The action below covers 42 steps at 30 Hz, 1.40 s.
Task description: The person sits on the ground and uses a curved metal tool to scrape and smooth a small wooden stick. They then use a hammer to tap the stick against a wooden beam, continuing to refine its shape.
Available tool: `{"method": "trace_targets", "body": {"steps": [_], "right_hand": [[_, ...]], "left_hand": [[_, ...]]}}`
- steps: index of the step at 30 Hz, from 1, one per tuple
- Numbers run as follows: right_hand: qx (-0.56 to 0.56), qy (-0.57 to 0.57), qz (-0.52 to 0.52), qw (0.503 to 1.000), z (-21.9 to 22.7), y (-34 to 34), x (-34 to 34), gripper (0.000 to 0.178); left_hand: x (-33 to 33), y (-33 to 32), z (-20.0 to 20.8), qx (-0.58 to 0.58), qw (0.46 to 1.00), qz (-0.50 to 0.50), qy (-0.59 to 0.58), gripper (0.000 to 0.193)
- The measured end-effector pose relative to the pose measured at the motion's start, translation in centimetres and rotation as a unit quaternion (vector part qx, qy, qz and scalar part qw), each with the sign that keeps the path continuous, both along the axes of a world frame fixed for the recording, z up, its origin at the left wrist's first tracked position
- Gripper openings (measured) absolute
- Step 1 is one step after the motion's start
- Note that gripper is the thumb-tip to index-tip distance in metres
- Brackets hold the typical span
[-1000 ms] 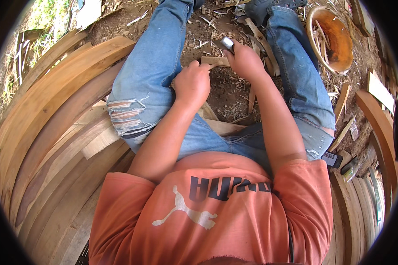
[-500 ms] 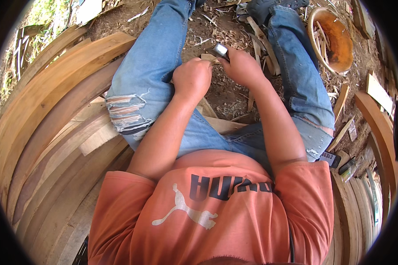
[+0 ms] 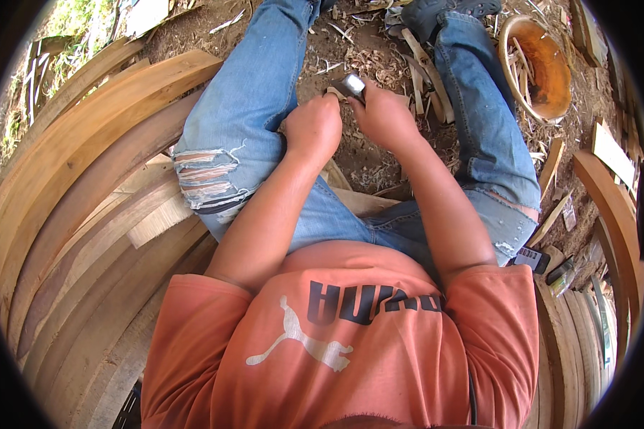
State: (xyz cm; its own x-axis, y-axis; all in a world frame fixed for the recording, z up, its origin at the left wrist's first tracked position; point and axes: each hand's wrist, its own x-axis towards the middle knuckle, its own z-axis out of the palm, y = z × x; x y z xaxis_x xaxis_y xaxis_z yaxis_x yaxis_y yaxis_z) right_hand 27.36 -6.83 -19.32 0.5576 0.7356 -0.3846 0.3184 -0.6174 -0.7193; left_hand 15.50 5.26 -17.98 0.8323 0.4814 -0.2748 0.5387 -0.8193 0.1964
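Note:
My left hand (image 3: pixel 313 129) is closed around a small pale piece of wood (image 3: pixel 334 93), of which only the tip shows past the fingers. Against that tip lies a knife (image 3: pixel 353 84) with a bright metal part, gripped in my right hand (image 3: pixel 385 118). Both fists are close together over the ground between my legs. Most of the blade and the handle are hidden by the fingers.
Long curved planks (image 3: pixel 107 107) are stacked at my left, and more planks (image 3: pixel 608 193) curve along the right. A round tub (image 3: pixel 557 75) with wood strips stands at the far right. Shavings (image 3: pixel 336 32) litter the dirt. A phone (image 3: pixel 532 258) lies beside my right leg.
My right hand has shifted slightly down with the knife, whose blade now points more toward the left fist. The left hand has turned a little and moved slightly right.

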Motion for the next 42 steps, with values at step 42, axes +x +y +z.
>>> {"method": "trace_targets", "body": {"steps": [42], "right_hand": [[0.005, 0.008, -0.038, 0.999, -0.3, -0.3, 0.0, 0.046]], "left_hand": [[0.8, -0.4, 1.5, -0.013, 0.999, 0.002, 0.034, 0.013]]}}
